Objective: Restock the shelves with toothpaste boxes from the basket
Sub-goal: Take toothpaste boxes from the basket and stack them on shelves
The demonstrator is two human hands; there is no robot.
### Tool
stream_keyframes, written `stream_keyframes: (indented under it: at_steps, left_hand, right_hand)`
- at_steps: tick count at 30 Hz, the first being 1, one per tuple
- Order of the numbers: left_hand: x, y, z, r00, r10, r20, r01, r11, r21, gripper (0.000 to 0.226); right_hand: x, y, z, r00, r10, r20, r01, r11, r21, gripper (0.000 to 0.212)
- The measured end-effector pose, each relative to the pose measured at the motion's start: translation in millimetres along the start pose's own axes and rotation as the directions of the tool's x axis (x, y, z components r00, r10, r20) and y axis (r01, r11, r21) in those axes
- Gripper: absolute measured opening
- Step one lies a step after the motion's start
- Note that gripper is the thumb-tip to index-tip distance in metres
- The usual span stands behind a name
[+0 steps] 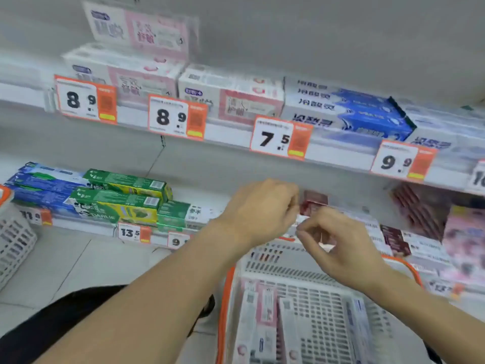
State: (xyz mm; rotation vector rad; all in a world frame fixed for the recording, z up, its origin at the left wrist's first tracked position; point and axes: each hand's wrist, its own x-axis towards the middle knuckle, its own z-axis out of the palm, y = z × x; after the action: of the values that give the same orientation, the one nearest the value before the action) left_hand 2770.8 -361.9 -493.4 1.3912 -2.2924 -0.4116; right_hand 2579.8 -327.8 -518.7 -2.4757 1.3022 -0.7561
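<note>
Head view is showing a white basket with orange rim (227, 298) sitting at 6 o'clock, with pink-and-white toothpaste boxes (258, 311) lying inside. Beyond it, the left hand (258, 208) and right hand (338, 243) are curling their fingers around a dark red toothpaste box (313, 203) at the lower shelf (86, 225), with price tags (280, 137) hanging at 12 o'clock.

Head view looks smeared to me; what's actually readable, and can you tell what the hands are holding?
Head view: motion blur throughout; big digits on the price tag read, box print does not. Wide-angle bends the shelf edge. Left hand and right hand blur together over a reddish box; grip unclear.
</note>
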Motion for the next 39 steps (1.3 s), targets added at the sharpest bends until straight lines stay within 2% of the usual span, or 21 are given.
stream_keyframes:
  at_steps: [1,3,4,6,7,8,10,14,17,21,22,24,26,29,33,36,39]
  left_hand:
    - [-1,8,24,0.997,0.003,0.077,-0.003,1.0,-0.009,0.012]
    - [-9,14,80,0.962,-0.012,0.272,0.018,1.0,-0.019,0.013]
    - [-15,11,108,0.915,-0.026,0.402,0.024,1.0,0.01,0.013]
    - [-30,0,159,0.761,-0.072,0.644,0.022,0.996,0.086,0.023]
    - [-38,-4,180,0.682,-0.113,0.722,0.054,0.993,0.104,0.032]
    - [-44,-8,198,0.622,-0.154,0.768,0.093,0.988,0.123,0.042]
    - [-54,-17,230,0.559,-0.215,0.801,0.092,0.976,0.197,0.059]
    - [-75,-44,258,0.479,-0.316,0.819,-0.111,0.903,0.414,0.094]
    - [-78,-61,256,0.446,-0.365,0.817,-0.095,0.889,0.449,0.117]
    - [-77,-61,263,0.457,-0.344,0.82,0.025,0.927,0.375,0.129]
    - [-78,-62,265,0.465,-0.352,0.812,0.062,0.928,0.367,0.132]
    - [-80,-67,266,0.466,-0.375,0.801,0.107,0.923,0.37,0.132]
    - [-78,-70,266,0.475,-0.384,0.791,0.134,0.921,0.367,0.123]
    - [-74,-70,265,0.487,-0.394,0.779,0.194,0.919,0.343,0.111]
    - [-79,-69,263,0.458,-0.401,0.793,0.347,0.902,0.256,0.095]
    - [-76,-62,256,0.492,-0.401,0.773,0.461,0.873,0.159,0.074]
    - [-71,-49,247,0.482,-0.463,0.744,0.529,0.83,0.173,0.055]
  right_hand:
    - [-31,20,8,0.989,0.119,0.083,-0.121,0.992,0.022,0.012]
    - [-87,61,25,0.909,0.337,0.246,-0.355,0.934,0.035,0.013]
    - [-109,81,34,0.852,0.418,0.315,-0.447,0.894,0.022,0.01]
    - [-142,113,53,0.727,0.54,0.424,-0.587,0.809,-0.024,0.011]
    - [-154,124,61,0.666,0.58,0.469,-0.643,0.765,-0.033,0.012]
    - [-164,132,69,0.616,0.608,0.501,-0.693,0.721,-0.023,0.012]
    - [-182,141,86,0.535,0.637,0.555,-0.766,0.643,0.001,0.009]
    - [-199,140,122,0.38,0.602,0.702,-0.767,0.63,-0.126,0.028]
    - [-195,134,149,0.334,0.638,0.694,-0.8,0.581,-0.149,0.041]
    - [-192,124,190,0.239,0.707,0.666,-0.929,0.366,-0.055,0.076]
    - [-194,122,198,0.225,0.712,0.665,-0.934,0.352,-0.061,0.085]
    - [-201,117,212,0.231,0.714,0.661,-0.906,0.405,-0.121,0.091]
    - [-208,114,219,0.242,0.723,0.647,-0.889,0.433,-0.152,0.086]
    - [-206,118,215,0.223,0.717,0.66,-0.904,0.405,-0.135,0.076]
    - [-198,139,198,0.14,0.669,0.73,-0.939,0.324,-0.117,0.071]
    - [-196,152,180,0.125,0.653,0.747,-0.968,0.245,-0.052,0.079]
    - [-195,158,162,0.14,0.64,0.755,-0.985,0.17,0.039,0.058]
